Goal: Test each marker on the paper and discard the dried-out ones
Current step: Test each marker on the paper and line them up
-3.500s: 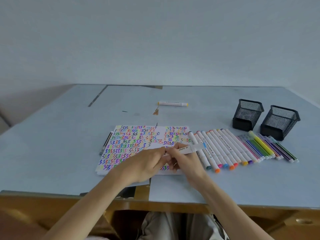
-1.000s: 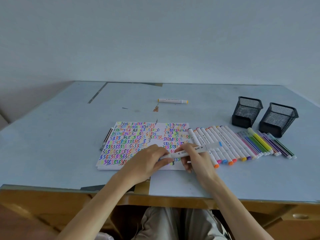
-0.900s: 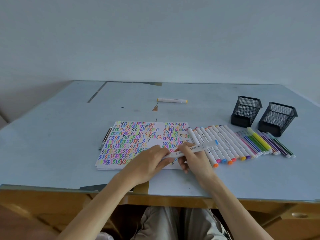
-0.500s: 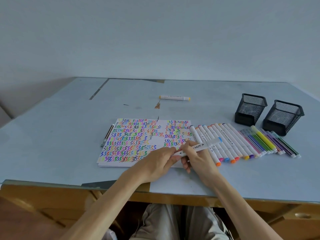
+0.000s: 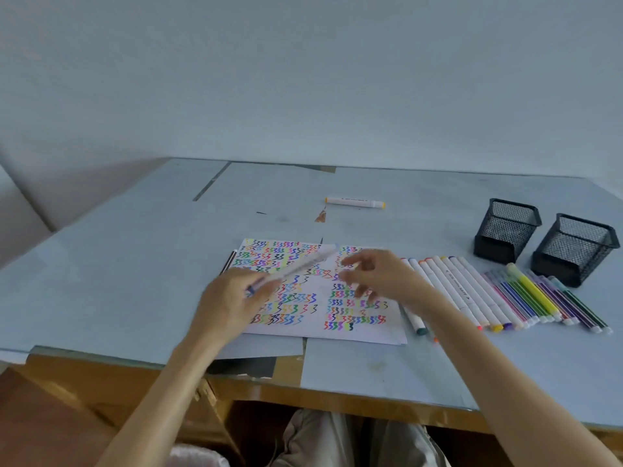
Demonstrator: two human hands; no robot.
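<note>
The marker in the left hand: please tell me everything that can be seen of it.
The marker is a long white barrel, seemingly plastic, blurred by motion. It lies slanted above the scribbled paper, its far end, tinted pale blue, up toward the right. The left hand grips its near end, where a dark blue part shows by the fingers. The right hand is near with spread fingers and does not touch it.

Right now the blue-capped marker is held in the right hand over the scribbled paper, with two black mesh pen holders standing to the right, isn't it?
Not quite: the head view shows the left hand gripping the blue-capped marker over the scribbled paper; the right hand holds nothing. The mesh pen holders are as described.
</note>
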